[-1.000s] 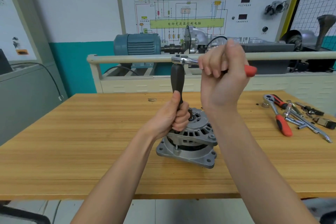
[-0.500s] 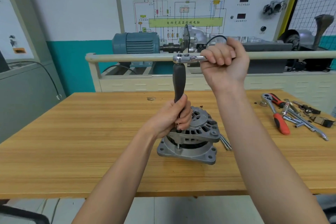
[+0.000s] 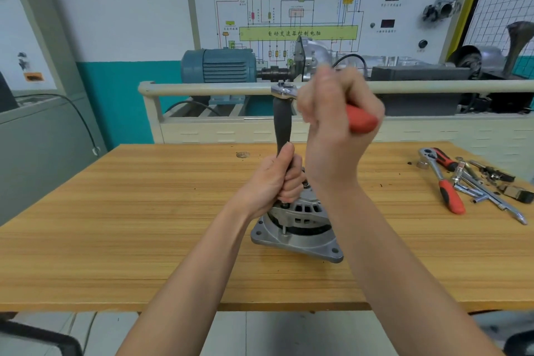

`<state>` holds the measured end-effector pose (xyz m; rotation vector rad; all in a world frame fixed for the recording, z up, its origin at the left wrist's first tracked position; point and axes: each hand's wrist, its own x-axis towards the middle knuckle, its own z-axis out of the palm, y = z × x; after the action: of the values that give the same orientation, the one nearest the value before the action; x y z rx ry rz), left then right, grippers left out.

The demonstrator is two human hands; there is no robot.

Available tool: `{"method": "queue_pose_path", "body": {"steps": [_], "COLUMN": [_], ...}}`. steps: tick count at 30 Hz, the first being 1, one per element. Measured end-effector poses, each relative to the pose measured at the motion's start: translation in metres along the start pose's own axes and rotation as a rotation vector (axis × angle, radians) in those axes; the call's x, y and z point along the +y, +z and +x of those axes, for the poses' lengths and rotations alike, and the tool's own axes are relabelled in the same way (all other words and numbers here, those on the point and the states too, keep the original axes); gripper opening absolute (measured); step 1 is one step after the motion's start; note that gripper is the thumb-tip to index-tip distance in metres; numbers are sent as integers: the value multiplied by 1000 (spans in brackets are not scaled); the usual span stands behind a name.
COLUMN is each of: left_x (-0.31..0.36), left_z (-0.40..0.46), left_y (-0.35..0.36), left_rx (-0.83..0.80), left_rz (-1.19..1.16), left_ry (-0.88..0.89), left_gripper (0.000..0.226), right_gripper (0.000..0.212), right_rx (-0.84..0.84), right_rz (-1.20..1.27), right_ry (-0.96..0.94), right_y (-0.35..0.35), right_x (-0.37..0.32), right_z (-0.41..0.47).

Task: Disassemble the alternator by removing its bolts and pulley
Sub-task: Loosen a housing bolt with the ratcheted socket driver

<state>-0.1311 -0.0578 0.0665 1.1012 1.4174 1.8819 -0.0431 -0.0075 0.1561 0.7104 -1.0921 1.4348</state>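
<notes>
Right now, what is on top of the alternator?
A dark upright driver handle stands on the alternator, gripped low by the left hand. The right hand holds a red-handled ratchet at its top. The bolt or pulley beneath is hidden by the hands.

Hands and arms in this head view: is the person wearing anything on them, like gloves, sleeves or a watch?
No. Both the left hand and the right hand are bare, with no gloves. Both forearms are uncovered as far as the picture's lower edge, so no sleeve shows. No watch, ring, bracelet or marking is visible on either. The right hand is somewhat blurred, so small details there cannot be told.
</notes>
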Motion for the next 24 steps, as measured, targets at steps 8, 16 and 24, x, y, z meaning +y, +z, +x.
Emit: {"method": "queue_pose_path", "body": {"steps": [8, 16, 24], "left_x": [-1, -2, 0], "left_z": [2, 1, 0], "left_y": [-1, 0, 3], "left_rx": [-162, -151, -92], "left_rz": [-47, -46, 3], "left_ry": [66, 70, 68], "left_gripper": [55, 58, 56], "right_gripper": [50, 46, 39], "right_rx": [104, 379, 127], "right_rz": [465, 930, 313], "right_ry": [356, 822, 256], "right_y": [-23, -44, -17], "right_x": [2, 23, 2], "right_z": [25, 54, 14]}}
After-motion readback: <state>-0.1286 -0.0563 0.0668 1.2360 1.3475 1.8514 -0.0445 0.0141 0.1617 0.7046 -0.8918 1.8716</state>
